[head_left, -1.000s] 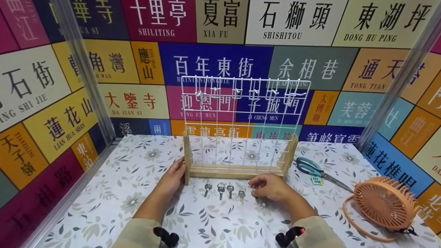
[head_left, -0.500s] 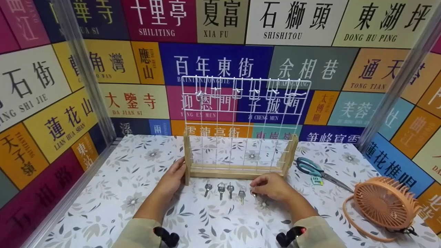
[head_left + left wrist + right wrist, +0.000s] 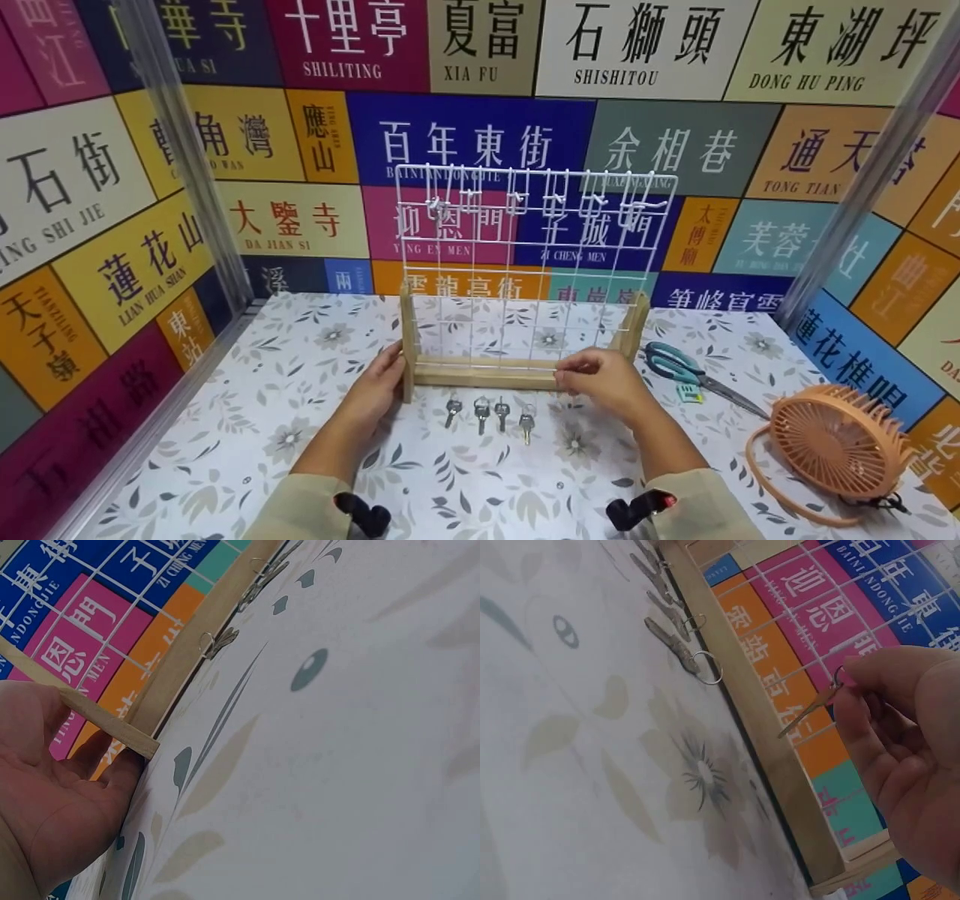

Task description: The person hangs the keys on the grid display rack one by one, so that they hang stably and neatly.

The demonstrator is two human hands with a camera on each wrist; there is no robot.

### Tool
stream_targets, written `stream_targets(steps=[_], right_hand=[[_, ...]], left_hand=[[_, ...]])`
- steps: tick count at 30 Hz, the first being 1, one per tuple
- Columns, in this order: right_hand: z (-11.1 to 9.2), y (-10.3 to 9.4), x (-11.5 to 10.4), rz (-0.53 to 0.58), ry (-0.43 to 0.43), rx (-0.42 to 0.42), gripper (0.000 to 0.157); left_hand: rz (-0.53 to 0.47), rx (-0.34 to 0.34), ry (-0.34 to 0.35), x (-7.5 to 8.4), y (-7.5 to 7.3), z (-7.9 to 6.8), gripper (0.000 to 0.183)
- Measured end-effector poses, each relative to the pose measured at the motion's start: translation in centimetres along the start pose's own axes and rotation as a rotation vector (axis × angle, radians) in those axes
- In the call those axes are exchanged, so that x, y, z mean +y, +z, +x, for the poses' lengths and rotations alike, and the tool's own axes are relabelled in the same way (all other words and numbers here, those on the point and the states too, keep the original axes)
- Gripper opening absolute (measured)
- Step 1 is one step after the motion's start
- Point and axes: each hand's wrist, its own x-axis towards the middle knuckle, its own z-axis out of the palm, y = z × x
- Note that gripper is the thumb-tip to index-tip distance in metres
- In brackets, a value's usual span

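A white wire grid rack (image 3: 525,281) with a wooden base stands upright on the table, and several hooks line its top. A key (image 3: 438,211) hangs on the leftmost hook. My left hand (image 3: 381,386) grips the rack's left wooden post (image 3: 105,720), its fingers partly hidden behind the wood. In the right wrist view, thumb and forefinger of my right hand (image 3: 907,742) pinch the ring of a key (image 3: 810,712), whose blade points away. That hand is raised in front of the base's right part. Several keys with rings (image 3: 482,416) lie in a row before the base.
Teal-handled scissors (image 3: 679,367) lie right of the rack, with a small teal tag (image 3: 688,394) beside them. An orange fan (image 3: 836,442) stands at the right. Colourful sign panels (image 3: 472,139) cover the wall behind the floral tablecloth (image 3: 480,495).
My right hand has taken the rightmost key from the row and lifted it up towards the rack's base. My left hand has stayed at the left post.
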Motion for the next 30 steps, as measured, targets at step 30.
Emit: stream_targets(steps=[30], right_hand=[[0.8,1.4,-16.9,0.533,-0.222,0.016,0.03]], left_hand=[[0.0,0.018,-0.034,0.1,0.1,0.1,0.047]])
